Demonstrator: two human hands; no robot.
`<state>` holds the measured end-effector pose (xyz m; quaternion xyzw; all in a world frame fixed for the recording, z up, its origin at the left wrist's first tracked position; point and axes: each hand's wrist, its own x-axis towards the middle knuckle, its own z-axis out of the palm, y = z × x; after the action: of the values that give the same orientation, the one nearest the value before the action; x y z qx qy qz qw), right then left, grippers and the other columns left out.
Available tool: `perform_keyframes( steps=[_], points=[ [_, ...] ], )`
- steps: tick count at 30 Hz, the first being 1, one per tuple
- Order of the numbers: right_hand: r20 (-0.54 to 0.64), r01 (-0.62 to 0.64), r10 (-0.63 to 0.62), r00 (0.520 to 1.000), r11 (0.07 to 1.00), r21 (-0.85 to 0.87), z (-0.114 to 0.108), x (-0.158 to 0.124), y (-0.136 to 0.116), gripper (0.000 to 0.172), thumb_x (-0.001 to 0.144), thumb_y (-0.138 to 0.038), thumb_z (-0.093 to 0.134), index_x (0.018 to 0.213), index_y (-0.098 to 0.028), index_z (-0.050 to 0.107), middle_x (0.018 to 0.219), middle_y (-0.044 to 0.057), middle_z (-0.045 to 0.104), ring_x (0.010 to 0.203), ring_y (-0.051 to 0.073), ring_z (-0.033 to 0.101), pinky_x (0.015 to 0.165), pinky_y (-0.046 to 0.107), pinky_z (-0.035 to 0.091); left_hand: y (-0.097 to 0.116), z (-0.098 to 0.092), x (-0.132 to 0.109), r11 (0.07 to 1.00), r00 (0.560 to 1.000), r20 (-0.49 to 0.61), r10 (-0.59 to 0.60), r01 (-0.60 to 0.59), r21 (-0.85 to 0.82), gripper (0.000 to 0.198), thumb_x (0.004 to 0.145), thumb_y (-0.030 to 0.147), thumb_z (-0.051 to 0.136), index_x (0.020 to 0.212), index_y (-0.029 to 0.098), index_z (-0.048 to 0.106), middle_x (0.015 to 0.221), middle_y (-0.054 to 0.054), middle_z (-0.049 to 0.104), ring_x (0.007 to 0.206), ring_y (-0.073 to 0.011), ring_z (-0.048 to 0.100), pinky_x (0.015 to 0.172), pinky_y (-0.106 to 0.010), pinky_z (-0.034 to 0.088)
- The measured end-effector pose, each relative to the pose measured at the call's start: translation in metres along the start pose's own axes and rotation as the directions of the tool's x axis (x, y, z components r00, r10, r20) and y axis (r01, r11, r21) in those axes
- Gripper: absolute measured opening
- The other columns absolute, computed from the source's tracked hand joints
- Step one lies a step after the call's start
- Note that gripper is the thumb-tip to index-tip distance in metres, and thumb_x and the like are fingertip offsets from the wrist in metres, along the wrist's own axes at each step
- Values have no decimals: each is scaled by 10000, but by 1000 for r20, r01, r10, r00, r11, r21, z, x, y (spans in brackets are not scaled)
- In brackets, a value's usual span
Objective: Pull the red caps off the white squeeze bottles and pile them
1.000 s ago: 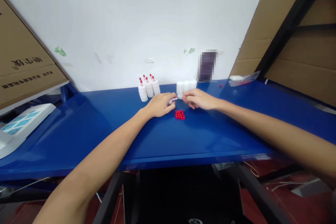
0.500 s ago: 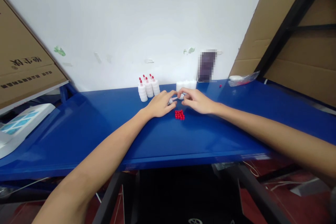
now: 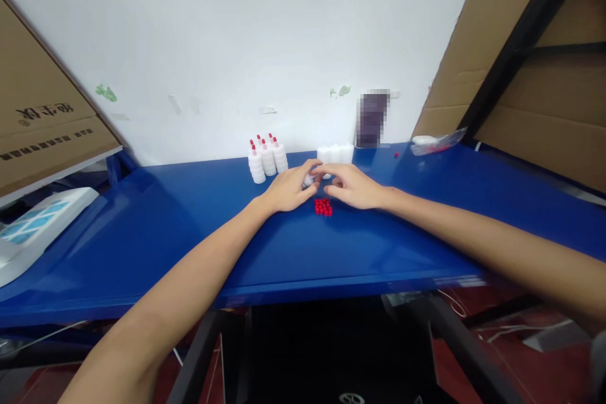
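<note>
My left hand is closed around a small white squeeze bottle, mostly hidden by the fingers. From the other side my right hand meets it, with bent fingers at the bottle's nozzle end and the index finger reaching over toward my left fingers. Exactly what the right fingertips pinch is hard to see. Just in front of both hands lies a tight cluster of small red caps. Behind my left hand stand several white bottles with red-tipped nozzles. More white bottles stand in a group behind my right hand.
The blue table runs along a white wall. A phone-like dark panel, blurred, leans there. One loose red cap and a clear plastic bag lie to the right. A white device sits far left; cardboard flanks the table.
My right hand has shifted slightly left, and its index finger now reaches over the bottle toward my left fingers. The left hand stays nearly still around the bottle.
</note>
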<state>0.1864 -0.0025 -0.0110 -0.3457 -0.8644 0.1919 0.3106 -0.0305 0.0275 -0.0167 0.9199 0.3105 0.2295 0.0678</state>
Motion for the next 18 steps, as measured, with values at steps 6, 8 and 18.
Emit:
perform_keyframes(
  steps=[6,8,18],
  points=[
    [-253,-63,49,966,997,-51,-3,3,7,334,821,-146,498,1067,-139,725,1012,82,750,710,159,615,735,307,479,-2,2,0,997,997,-6,-81,82,16,620,975,448,448,1529,202,315,1087,-97,696,896,-253,680,803,-376,520],
    [-335,-107,71,940,990,-89,-6,4,11,309,829,-149,495,1024,-140,735,983,88,754,809,198,648,794,327,488,-2,2,1,996,996,-11,-91,91,21,625,978,450,439,1538,205,306,1083,-92,690,883,-241,676,813,-371,517],
    [-328,-196,102,939,943,-269,-7,8,26,383,856,-148,487,1173,-141,702,1070,103,743,925,244,658,862,366,473,-4,3,2,994,995,0,-96,95,58,594,984,450,417,1520,203,345,1000,-72,682,846,-232,660,763,-355,505]
  ],
)
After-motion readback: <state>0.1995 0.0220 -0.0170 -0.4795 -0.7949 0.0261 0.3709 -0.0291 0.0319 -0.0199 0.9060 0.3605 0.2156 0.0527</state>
